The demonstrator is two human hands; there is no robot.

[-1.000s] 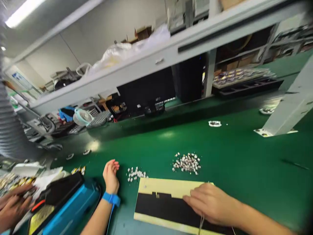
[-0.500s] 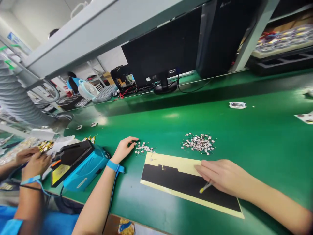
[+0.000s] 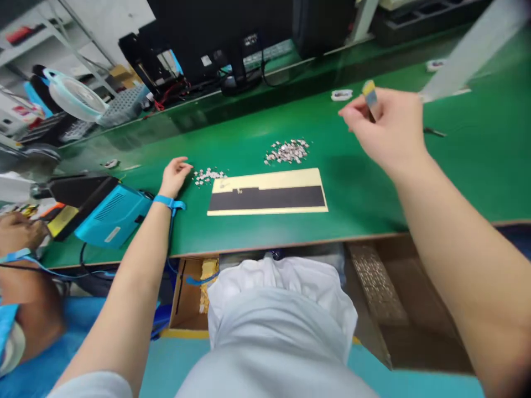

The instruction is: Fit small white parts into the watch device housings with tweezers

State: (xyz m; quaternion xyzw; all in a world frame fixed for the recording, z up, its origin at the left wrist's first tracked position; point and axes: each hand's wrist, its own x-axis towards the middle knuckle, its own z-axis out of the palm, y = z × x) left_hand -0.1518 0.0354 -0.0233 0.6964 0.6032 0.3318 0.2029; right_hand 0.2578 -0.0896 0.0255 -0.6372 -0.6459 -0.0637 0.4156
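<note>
My left hand (image 3: 175,176) rests on the green bench with loosely bent fingers apart, holding nothing visible. Right beside its fingertips lies a small pile of little silvery-white parts with leads (image 3: 207,176). My right hand (image 3: 388,124) is raised over the right side of the bench, closed around a slim tool with a yellow end (image 3: 370,94); its other end is hidden. A yellow-edged sheet with a black band (image 3: 286,197) lies in front of me, with a tiny part on its upper left corner. Behind the sheet sits a larger pile of similar parts (image 3: 287,151).
A blue machine with a black top (image 3: 111,215) stands left, near a co-worker's hand (image 3: 19,232). At the back are a monitor stand (image 3: 240,83) and a fan (image 3: 74,97). A pale blurred strip (image 3: 473,50) crosses the upper right. Open boxes (image 3: 423,298) sit below the bench edge.
My right hand has lifted off the sheet, up and to the right, still holding the tool. My view has tilted down. The sheet lies straighter; my left hand stays beside the small pile.
</note>
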